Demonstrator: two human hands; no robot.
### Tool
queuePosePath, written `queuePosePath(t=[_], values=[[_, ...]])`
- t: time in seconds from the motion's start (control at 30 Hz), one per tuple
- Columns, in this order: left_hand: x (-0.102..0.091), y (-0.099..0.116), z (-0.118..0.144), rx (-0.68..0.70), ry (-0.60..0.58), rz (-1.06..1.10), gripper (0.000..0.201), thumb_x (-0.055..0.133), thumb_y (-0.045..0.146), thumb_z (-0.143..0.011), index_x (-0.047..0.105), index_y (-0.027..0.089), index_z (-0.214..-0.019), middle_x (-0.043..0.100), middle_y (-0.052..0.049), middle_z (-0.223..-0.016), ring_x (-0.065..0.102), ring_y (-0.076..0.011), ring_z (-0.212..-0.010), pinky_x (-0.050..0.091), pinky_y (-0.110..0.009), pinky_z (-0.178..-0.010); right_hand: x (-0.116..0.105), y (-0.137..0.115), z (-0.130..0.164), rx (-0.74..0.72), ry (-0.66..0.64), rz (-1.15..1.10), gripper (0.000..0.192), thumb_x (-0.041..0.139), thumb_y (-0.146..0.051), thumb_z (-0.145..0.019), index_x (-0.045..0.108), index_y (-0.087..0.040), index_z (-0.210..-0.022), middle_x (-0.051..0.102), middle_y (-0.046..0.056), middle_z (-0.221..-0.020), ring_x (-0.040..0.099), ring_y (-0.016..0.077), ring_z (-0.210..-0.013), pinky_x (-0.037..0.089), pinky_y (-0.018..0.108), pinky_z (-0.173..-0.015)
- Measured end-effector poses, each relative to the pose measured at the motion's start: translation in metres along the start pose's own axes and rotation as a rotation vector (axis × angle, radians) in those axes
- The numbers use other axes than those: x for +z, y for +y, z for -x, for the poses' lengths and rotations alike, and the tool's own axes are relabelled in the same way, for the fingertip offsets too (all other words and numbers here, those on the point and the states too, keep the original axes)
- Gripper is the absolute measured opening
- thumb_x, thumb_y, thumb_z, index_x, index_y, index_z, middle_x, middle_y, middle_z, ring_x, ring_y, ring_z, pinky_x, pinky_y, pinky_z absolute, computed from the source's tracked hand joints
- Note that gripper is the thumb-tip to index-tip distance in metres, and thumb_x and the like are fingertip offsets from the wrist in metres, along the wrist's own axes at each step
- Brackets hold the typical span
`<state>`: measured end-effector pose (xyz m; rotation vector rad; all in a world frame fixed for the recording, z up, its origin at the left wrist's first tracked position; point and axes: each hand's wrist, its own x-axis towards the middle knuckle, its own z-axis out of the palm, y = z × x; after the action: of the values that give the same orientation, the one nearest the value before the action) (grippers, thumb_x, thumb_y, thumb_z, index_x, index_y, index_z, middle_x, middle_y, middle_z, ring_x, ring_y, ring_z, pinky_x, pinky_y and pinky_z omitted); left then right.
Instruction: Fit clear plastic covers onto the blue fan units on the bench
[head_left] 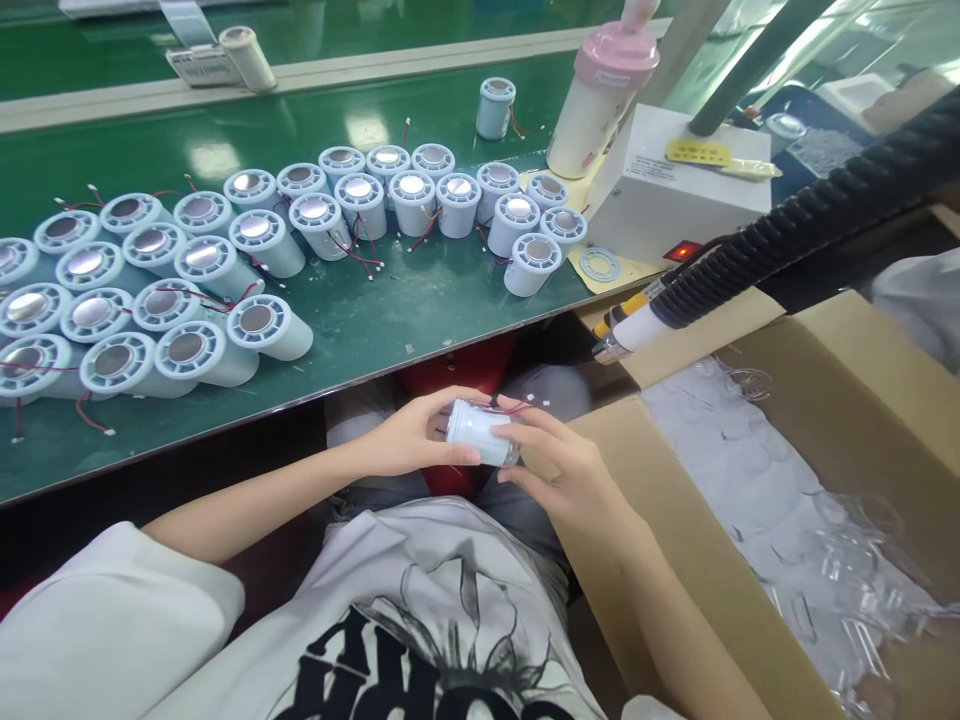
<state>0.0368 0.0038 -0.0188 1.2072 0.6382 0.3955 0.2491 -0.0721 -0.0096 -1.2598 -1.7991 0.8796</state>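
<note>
both hands hold one small white cylinder over the lap, near the green bench. the left hand is clasped around its left end; the right hand pinches its right end, where thin red wires trail. it looks light, rigid and smooth; best held by the body, not the wires. a cardboard box sits right.

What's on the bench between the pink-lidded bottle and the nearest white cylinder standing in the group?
In the head view, between the pink-lidded bottle and that white cylinder, only bare green bench shows.
</note>
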Motion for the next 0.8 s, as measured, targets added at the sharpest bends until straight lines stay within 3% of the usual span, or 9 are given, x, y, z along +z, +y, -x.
queuePosePath(t=[0.13,0.33,0.63,0.8], values=[[-0.002,0.005,0.003,-0.003,-0.038,-0.009,0.063,0.077,0.028,-0.07,0.049,0.022,-0.127,0.052,-0.012,-0.133,0.057,-0.0242,-0.113,0.05,-0.037,-0.092,0.0,0.003,0.005,-0.044,0.011,0.022,0.039,0.073,-0.021,-0.078,0.059,-0.024,-0.114,0.059,0.01,-0.129,0.056,0.0261,-0.12,0.048,0.042,-0.101],[-0.006,0.014,0.006,0.084,-0.102,-0.093,0.07,0.077,0.021,-0.07,0.047,0.027,-0.133,0.05,-0.01,-0.138,0.055,-0.0245,-0.119,0.048,-0.035,-0.096,0.0,0.0,0.003,0.07,-0.011,-0.229,0.044,0.075,-0.022,-0.076,0.055,-0.026,-0.115,0.06,0.007,-0.127,0.057,0.0238,-0.118,0.053,0.035,-0.095],[-0.005,0.017,0.009,0.159,-0.129,-0.139,0.072,0.078,0.016,-0.068,0.048,0.027,-0.133,0.053,-0.01,-0.137,0.056,-0.0241,-0.12,0.047,-0.036,-0.099,-0.005,-0.008,0.0,0.209,-0.048,-0.424,0.042,0.075,-0.025,-0.077,0.055,-0.027,-0.113,0.062,0.005,-0.116,0.063,0.0221,-0.106,0.056,0.036,-0.089],[-0.005,0.019,0.01,0.186,-0.118,-0.214,0.072,0.078,0.018,-0.068,0.049,0.029,-0.133,0.052,-0.009,-0.136,0.054,-0.0227,-0.121,0.048,-0.034,-0.099,-0.007,-0.014,-0.001,0.288,-0.067,-0.52,0.038,0.073,-0.027,-0.078,0.055,-0.027,-0.111,0.064,0.004,-0.112,0.062,0.0186,-0.102,0.056,0.03,-0.083]])
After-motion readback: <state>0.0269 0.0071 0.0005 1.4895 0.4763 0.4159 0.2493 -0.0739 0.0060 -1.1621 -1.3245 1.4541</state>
